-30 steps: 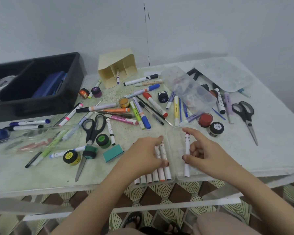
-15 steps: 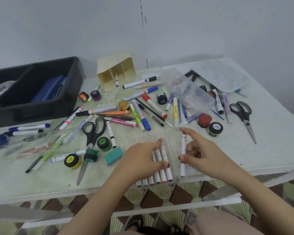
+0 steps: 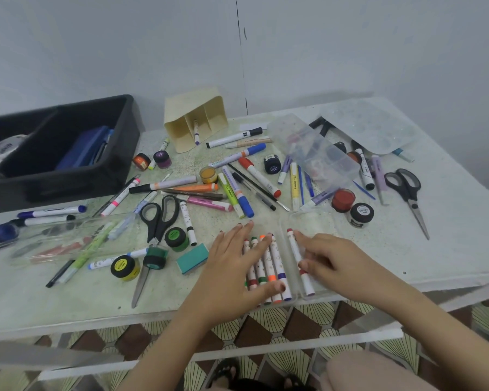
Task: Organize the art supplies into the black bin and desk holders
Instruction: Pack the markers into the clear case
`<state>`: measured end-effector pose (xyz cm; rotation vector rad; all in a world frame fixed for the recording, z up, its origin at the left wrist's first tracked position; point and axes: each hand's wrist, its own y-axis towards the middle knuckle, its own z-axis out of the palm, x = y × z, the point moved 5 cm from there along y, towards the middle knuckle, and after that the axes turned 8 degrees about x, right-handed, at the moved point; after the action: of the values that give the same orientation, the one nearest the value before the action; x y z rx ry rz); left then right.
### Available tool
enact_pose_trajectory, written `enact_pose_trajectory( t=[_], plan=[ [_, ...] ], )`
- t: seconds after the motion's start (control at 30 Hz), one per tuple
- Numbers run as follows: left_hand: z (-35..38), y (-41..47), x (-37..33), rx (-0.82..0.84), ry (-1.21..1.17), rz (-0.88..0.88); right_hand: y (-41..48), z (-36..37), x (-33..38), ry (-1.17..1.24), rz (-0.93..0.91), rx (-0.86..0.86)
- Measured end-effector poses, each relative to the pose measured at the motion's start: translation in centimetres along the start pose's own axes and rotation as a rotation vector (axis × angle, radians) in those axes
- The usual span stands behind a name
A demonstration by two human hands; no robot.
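Observation:
An open clear plastic case [image 3: 318,221] lies at the table's front edge. Its left half holds several white markers [image 3: 268,263] side by side, and my left hand [image 3: 232,266] rests flat on them with straight fingers. A red-capped marker [image 3: 295,249] lies alone in the right half; my right hand [image 3: 333,258] touches it with index finger and thumb, fingers spread low. The black bin [image 3: 68,176] stands at the far left with a blue case inside. A cream desk holder [image 3: 192,108] lies on its side behind, one marker in it.
Loose markers, pens and paint jars cover the middle of the table. Black scissors [image 3: 160,215] lie left of my hands, another pair [image 3: 405,187] at the right. A clear box [image 3: 316,153], a clear palette [image 3: 373,128] and a clear tray [image 3: 62,238] also lie about.
My right hand has brought the red-capped marker down flat into the case's right half. My left hand's fingers have spread out over the markers in the left half.

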<state>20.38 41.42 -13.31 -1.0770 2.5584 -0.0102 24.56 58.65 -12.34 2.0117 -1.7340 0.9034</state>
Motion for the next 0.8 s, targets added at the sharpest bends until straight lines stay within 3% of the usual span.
enact_pose_trajectory(
  t=[0.17,0.53,0.8],
  plan=[
    [0.3,-0.2,0.3,0.027,0.015,-0.004,0.2,0.0,-0.3,-0.015,0.005,0.044],
    [0.5,-0.1,0.6,-0.034,-0.047,0.016,0.9,-0.8,0.2,-0.335,0.069,0.211],
    [0.7,-0.1,0.8,-0.063,-0.056,0.026,0.8,-0.6,0.1,-0.368,0.078,0.209]
  ],
)
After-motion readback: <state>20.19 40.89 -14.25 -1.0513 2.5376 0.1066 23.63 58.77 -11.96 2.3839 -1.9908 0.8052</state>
